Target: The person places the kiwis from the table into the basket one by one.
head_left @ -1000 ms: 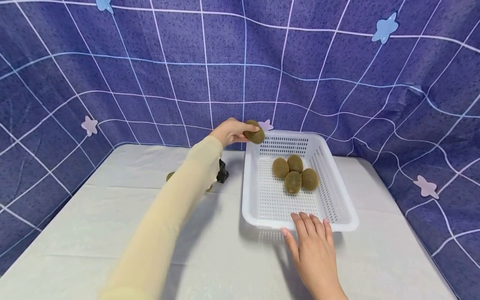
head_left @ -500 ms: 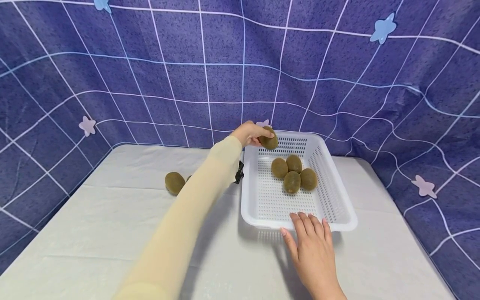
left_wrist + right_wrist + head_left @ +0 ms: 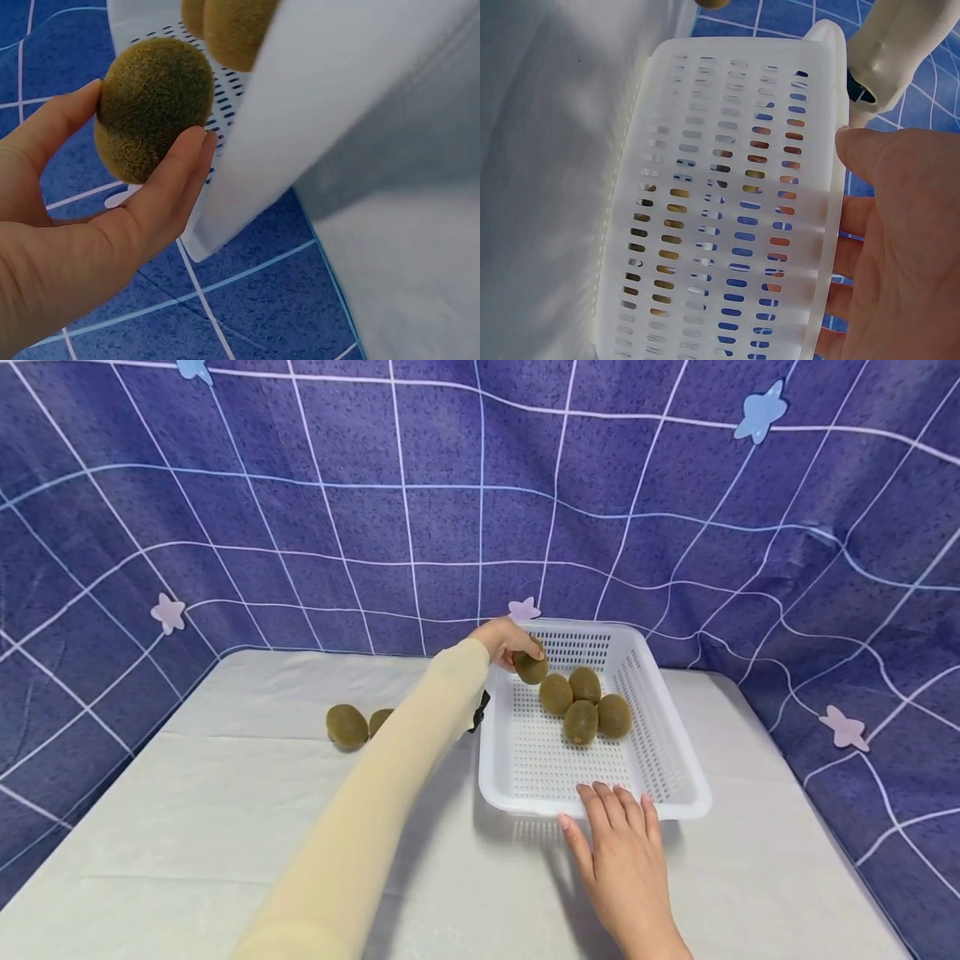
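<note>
In the head view my left hand [image 3: 504,642] pinches a brown, fuzzy kiwi [image 3: 531,668] between thumb and fingers, inside the back left corner of a white perforated plastic basket [image 3: 686,760]. The left wrist view has this kiwi [image 3: 154,109] close up, with fingertips on both sides of it. Several other kiwis [image 3: 581,722] lie clustered on the basket floor, just right of the held one. At the front rim my right hand [image 3: 626,868] holds the basket; in the right wrist view its thumb lies at the rim [image 3: 832,202] and its fingers reach over to the inner side.
On the white-covered table left of the basket lie a kiwi [image 3: 347,727] and another kiwi [image 3: 378,721] partly hidden by my left sleeve [image 3: 375,777]. A blue gridded cloth [image 3: 337,527] with star shapes hangs behind and at both sides.
My left hand has carried the kiwi rightward over the basket's left rim, then down into its back corner. The table kiwis have come out from behind the sleeve. The right hand stays put.
</note>
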`<act>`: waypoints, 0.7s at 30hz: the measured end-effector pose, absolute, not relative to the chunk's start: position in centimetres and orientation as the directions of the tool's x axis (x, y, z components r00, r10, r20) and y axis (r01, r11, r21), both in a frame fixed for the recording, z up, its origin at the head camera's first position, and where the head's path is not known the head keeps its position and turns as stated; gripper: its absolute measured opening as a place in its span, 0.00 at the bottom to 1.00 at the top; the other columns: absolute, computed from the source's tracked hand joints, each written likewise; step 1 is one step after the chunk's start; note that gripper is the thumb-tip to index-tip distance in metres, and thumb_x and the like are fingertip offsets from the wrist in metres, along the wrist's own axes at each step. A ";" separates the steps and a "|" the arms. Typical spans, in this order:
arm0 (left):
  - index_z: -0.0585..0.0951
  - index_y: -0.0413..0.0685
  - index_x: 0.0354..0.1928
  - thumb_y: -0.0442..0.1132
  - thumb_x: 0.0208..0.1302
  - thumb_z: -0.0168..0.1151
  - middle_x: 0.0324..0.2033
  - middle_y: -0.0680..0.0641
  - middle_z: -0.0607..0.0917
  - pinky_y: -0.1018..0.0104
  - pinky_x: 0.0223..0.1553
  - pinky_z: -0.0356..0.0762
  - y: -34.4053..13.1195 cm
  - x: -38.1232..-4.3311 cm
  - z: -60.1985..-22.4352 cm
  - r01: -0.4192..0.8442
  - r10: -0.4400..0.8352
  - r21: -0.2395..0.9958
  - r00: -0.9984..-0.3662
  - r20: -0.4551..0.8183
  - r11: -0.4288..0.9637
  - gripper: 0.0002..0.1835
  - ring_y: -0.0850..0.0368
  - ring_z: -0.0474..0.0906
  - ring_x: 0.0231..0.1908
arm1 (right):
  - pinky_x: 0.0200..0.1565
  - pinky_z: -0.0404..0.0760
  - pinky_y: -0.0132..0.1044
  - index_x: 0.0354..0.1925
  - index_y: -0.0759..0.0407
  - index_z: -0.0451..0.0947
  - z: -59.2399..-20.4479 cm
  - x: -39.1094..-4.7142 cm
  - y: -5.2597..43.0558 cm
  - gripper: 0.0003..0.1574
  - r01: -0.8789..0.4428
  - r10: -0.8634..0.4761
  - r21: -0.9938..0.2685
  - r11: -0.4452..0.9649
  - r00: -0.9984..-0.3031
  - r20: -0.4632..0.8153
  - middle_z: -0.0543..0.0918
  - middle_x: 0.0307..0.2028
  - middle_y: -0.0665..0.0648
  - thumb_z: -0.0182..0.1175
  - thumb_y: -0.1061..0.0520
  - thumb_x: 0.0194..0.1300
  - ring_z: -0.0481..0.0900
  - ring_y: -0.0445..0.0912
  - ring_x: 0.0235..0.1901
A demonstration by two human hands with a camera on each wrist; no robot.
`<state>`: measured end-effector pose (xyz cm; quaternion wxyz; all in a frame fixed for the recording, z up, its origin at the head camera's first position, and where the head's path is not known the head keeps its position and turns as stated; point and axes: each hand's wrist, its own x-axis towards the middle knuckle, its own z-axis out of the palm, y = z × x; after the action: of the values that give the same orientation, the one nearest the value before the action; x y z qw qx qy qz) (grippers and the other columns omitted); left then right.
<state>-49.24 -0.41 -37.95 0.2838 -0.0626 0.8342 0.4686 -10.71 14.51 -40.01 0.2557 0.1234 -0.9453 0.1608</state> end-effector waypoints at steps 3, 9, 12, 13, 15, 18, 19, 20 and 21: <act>0.73 0.34 0.54 0.34 0.50 0.75 0.51 0.38 0.77 0.58 0.45 0.83 -0.6 -44.4 -34.3 -0.347 0.187 0.763 -0.837 -0.514 0.545 0.29 0.42 0.79 0.48 | 0.65 0.54 0.60 0.57 0.61 0.74 -40.0 -10.8 14.5 0.30 -0.316 -0.151 -0.240 0.918 -0.837 0.526 0.78 0.55 0.63 0.55 0.42 0.68 0.68 0.61 0.59; 0.72 0.30 0.55 0.28 0.56 0.67 0.54 0.37 0.76 0.57 0.49 0.81 -0.5 -38.5 -30.3 -0.332 0.172 0.773 -0.856 -0.488 0.541 0.24 0.42 0.78 0.51 | 0.65 0.55 0.60 0.56 0.61 0.75 -40.1 -10.8 14.6 0.30 -0.322 -0.155 -0.232 0.918 -0.828 0.539 0.78 0.54 0.63 0.55 0.42 0.68 0.69 0.61 0.58; 0.74 0.31 0.51 0.28 0.54 0.69 0.50 0.37 0.77 0.56 0.44 0.83 -0.2 -39.2 -31.1 -0.304 0.161 0.758 -0.868 -0.470 0.577 0.22 0.43 0.79 0.47 | 0.64 0.56 0.60 0.56 0.62 0.75 -40.2 -10.9 14.6 0.29 -0.324 -0.156 -0.228 0.918 -0.825 0.543 0.78 0.54 0.63 0.56 0.42 0.67 0.69 0.61 0.58; 0.75 0.32 0.50 0.28 0.53 0.70 0.49 0.38 0.78 0.56 0.42 0.84 0.0 -39.3 -31.3 -0.295 0.152 0.745 -0.871 -0.467 0.598 0.22 0.43 0.80 0.46 | 0.64 0.56 0.61 0.56 0.62 0.75 -40.2 -10.9 14.6 0.29 -0.324 -0.156 -0.228 0.918 -0.825 0.544 0.78 0.54 0.64 0.56 0.42 0.67 0.69 0.62 0.58; 0.77 0.33 0.46 0.30 0.50 0.72 0.47 0.38 0.79 0.56 0.37 0.85 0.3 -41.1 -33.1 -0.249 0.155 0.723 -0.884 -0.442 0.645 0.21 0.44 0.81 0.42 | 0.64 0.56 0.61 0.56 0.62 0.75 -40.1 -10.9 14.6 0.29 -0.323 -0.155 -0.228 0.918 -0.824 0.544 0.78 0.54 0.64 0.56 0.42 0.67 0.69 0.62 0.58; 0.80 0.35 0.41 0.32 0.46 0.75 0.43 0.40 0.81 0.54 0.32 0.85 0.7 -45.3 -37.2 -0.188 0.158 0.672 -0.894 -0.419 0.716 0.19 0.46 0.81 0.39 | 0.64 0.55 0.61 0.56 0.62 0.75 -40.1 -10.9 14.6 0.30 -0.322 -0.154 -0.228 0.919 -0.824 0.545 0.78 0.54 0.64 0.55 0.41 0.68 0.69 0.62 0.58; 0.81 0.36 0.41 0.33 0.45 0.75 0.43 0.40 0.81 0.53 0.32 0.85 1.0 -46.6 -38.6 -0.168 0.154 0.648 -0.899 -0.410 0.743 0.19 0.47 0.81 0.40 | 0.64 0.55 0.60 0.56 0.62 0.75 -40.1 -10.9 14.6 0.30 -0.322 -0.153 -0.228 0.919 -0.824 0.545 0.78 0.54 0.64 0.54 0.41 0.68 0.69 0.62 0.58; 0.81 0.36 0.38 0.34 0.45 0.75 0.41 0.40 0.81 0.53 0.29 0.84 1.1 -48.3 -40.3 -0.141 0.159 0.631 -0.905 -0.394 0.763 0.17 0.46 0.80 0.38 | 0.64 0.55 0.60 0.56 0.62 0.75 -40.1 -10.9 14.6 0.30 -0.322 -0.153 -0.228 0.919 -0.824 0.545 0.78 0.54 0.64 0.54 0.41 0.68 0.69 0.62 0.58; 0.81 0.39 0.38 0.35 0.45 0.75 0.40 0.43 0.82 0.54 0.29 0.84 1.2 -49.4 -41.4 -0.135 0.159 0.607 -0.901 -0.405 0.783 0.17 0.49 0.80 0.37 | 0.65 0.55 0.60 0.56 0.62 0.75 -40.1 -10.9 14.6 0.30 -0.322 -0.153 -0.229 0.919 -0.824 0.546 0.78 0.54 0.64 0.54 0.40 0.69 0.69 0.62 0.58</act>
<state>-49.42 1.19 -41.35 0.2229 0.0066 0.9175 0.3292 -10.93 14.63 -40.11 0.2687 0.1260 -0.9419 0.1573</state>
